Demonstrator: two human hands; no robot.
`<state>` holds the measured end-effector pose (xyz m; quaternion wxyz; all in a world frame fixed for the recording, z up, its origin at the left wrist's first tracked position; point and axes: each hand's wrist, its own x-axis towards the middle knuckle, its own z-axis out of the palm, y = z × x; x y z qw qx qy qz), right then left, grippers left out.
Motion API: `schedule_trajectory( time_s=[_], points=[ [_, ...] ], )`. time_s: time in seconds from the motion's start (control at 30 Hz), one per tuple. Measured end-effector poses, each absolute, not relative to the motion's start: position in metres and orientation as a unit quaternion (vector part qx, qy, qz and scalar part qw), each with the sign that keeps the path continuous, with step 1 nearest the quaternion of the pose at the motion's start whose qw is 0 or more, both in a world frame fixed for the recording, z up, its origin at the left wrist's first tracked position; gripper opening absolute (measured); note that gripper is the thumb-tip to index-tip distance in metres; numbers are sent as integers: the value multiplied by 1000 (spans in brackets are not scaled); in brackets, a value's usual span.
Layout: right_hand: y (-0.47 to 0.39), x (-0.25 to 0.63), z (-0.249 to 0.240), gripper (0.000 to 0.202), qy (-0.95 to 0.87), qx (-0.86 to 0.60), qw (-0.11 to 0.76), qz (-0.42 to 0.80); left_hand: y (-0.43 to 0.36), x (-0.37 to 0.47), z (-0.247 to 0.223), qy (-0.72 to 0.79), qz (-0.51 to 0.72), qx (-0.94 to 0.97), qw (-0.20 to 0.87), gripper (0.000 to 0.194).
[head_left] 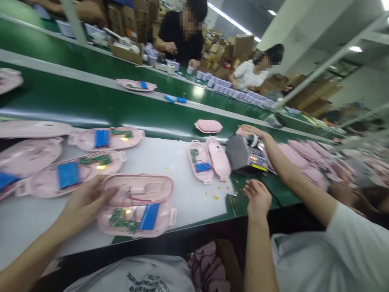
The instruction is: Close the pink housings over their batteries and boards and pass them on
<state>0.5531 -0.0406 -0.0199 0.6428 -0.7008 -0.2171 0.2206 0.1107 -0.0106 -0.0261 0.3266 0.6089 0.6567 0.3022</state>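
Note:
My left hand [88,200] pinches the left end of a pink plastic shell half [158,183], thumb inside its rim. Below it, joined by a red wire, lies the matching pink half [165,221], which carries a green circuit board [123,219], a blue battery [149,216] and a lit yellow light. My right hand [258,196] hovers over the green table edge, fingers loosely curled and apart, with nothing visible in them. It is just below a grey tape dispenser [240,154] with a lit display. A co-worker's hand [253,130] reaches to the dispenser's top.
Several opened pink shells [111,138] with batteries spread along the left. An opened shell pair [219,158] and yellow scraps [215,197] lie before the dispenser. Pink shells pile up at right. Beyond the green conveyor [91,103], people work by lilac cups. A box [232,259] stands below.

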Motion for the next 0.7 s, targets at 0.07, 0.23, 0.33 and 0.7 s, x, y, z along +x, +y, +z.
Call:
schedule_trajectory(
  time_s=[0.07,0.23,0.33,0.7],
  points=[
    [-42,502,-8,32,-332,-661,631,236,-13,111,-27,621,352,578,395,43],
    [-9,354,19,16,-746,-446,409,277,-10,106,-43,496,446,494,557,42],
    [15,300,15,19,-845,-384,282,244,-14,105,-51,445,467,480,595,37],
    [14,271,0,20,-890,-419,179,19,-22,106,-64,399,522,496,568,24]
  ],
)
